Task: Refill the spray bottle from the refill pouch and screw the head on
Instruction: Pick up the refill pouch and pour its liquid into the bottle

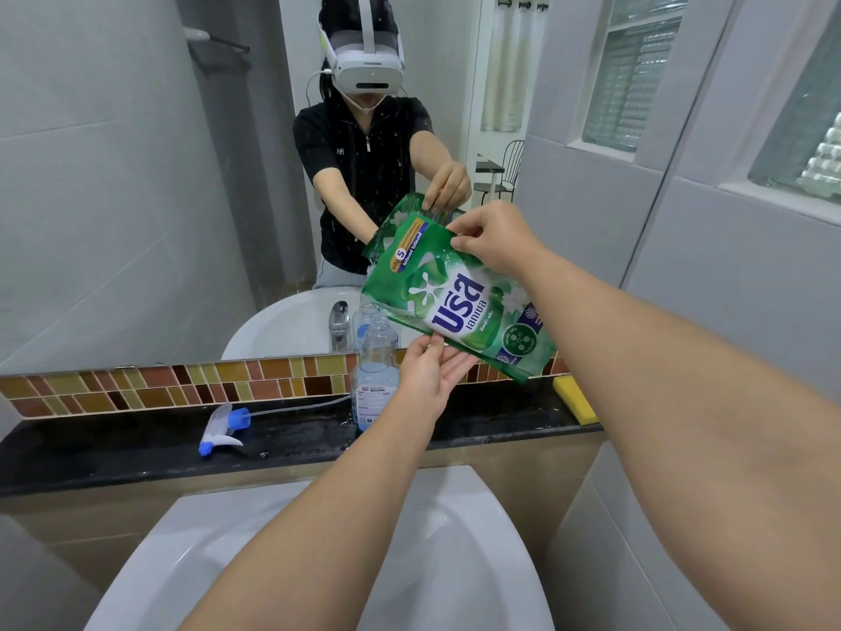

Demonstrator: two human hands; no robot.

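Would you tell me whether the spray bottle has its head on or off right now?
Off. The spray bottle stands on the ledge with a bare, open neck, and the spray head lies apart to its left.

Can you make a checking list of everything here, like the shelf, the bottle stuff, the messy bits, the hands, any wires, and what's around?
Surface: black stone ledge above the white basin, with wet patches near the bottle.
Job's things: clear plastic spray bottle upright, head off, part filled; green printed refill pouch held tilted above its mouth; white and blue spray head lying on the ledge, tube attached.
Clutter: yellow sponge at the ledge's right end.
Grips: left hand holds the pouch's lower edge; right hand pinches its upper edge.
Cables: nothing seen on the ledge.
Surroundings: wall mirror, brown mosaic tile strip, grey tiled walls, glass-block window.
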